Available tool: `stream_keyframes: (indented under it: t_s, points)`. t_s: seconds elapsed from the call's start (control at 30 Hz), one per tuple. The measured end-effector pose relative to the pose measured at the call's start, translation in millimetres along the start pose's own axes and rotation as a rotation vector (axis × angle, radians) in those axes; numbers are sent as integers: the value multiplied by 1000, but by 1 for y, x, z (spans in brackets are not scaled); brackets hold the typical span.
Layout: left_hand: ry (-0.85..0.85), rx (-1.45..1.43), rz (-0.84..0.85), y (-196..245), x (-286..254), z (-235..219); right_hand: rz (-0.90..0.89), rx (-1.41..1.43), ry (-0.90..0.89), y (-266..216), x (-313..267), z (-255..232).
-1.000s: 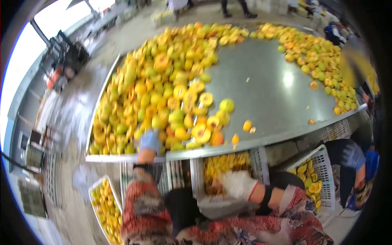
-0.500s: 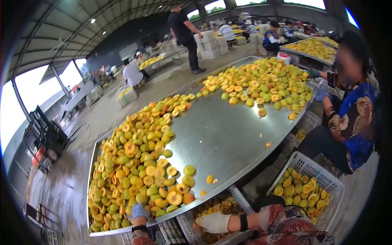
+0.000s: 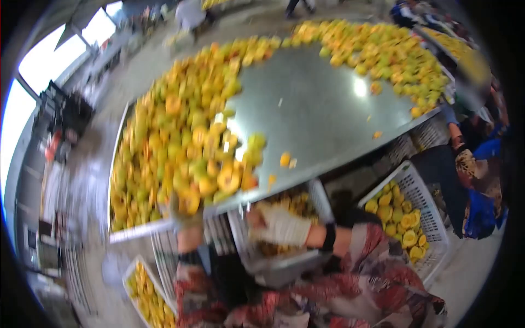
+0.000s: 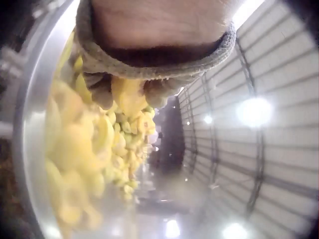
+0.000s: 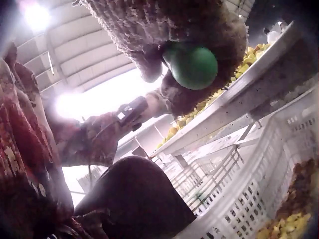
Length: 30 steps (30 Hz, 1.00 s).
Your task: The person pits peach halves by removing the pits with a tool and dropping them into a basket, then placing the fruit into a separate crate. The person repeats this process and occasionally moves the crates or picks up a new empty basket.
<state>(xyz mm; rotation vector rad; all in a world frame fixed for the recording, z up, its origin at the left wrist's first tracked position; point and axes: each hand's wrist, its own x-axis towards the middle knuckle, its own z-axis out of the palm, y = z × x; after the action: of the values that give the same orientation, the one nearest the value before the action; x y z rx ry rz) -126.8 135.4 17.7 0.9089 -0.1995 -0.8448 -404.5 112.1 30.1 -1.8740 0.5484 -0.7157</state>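
My gloved left hand (image 3: 185, 216) is at the metal table's front edge. It pinches a yellow peach half (image 4: 128, 94) between thumb and fingers, and the fruit's cut face shows in the head view. In a pale knit glove, my right hand (image 3: 281, 223) hovers over a crate (image 3: 240, 229) below the table edge. Its fingers curl round a tool whose rounded green handle end (image 5: 195, 68) sticks out of the fist; the tool's other end is hidden. Beyond the left hand, halved yellow peaches (image 3: 164, 142) lie heaped on the table (image 3: 306, 104).
A white crate (image 3: 440, 240) of peach halves stands at my right, beside a seated person (image 3: 465, 164). Another crate of fruit (image 3: 145, 295) is on the floor at lower left. Scraps (image 5: 289, 226) lie in the crate between my knees. A forklift (image 3: 60, 120) stands far left.
The head view swung up, then back down. My left hand has drawn from the heap to the table's edge, now with a peach half. My right hand stays over the crate.
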Motion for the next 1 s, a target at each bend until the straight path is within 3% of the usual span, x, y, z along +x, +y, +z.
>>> stream_keyframes:
  t_s: [0.03,0.07,0.23,0.47,0.6,0.73,0.8,0.87,1.0]
  points:
    - [129,-92,0,-10,-14,20,73,43,-13,-10,0,-1]
    - [52,-251,-127,-13,-29,37,134,66,-14,-18,3,-6]
    - [49,-151,-125,-46,-76,59,-36,-202,116,-9,5,7]
    - [-41,-59,-90,-66,-106,56,-75,-456,89,17,2,21]
    - [-53,-49,-55,-67,-115,63,82,-476,7,16,-1,22]
    - [-171,-63,-25,-70,-114,57,135,-452,20,8,-6,20]
    - [-213,-41,-23,-70,-115,56,-8,-427,82,9,-8,21]
    - [-112,-48,-37,-69,-120,60,16,-391,61,9,-9,23]
    - [-190,-16,-80,-65,-128,65,9,-319,39,16,-8,33]
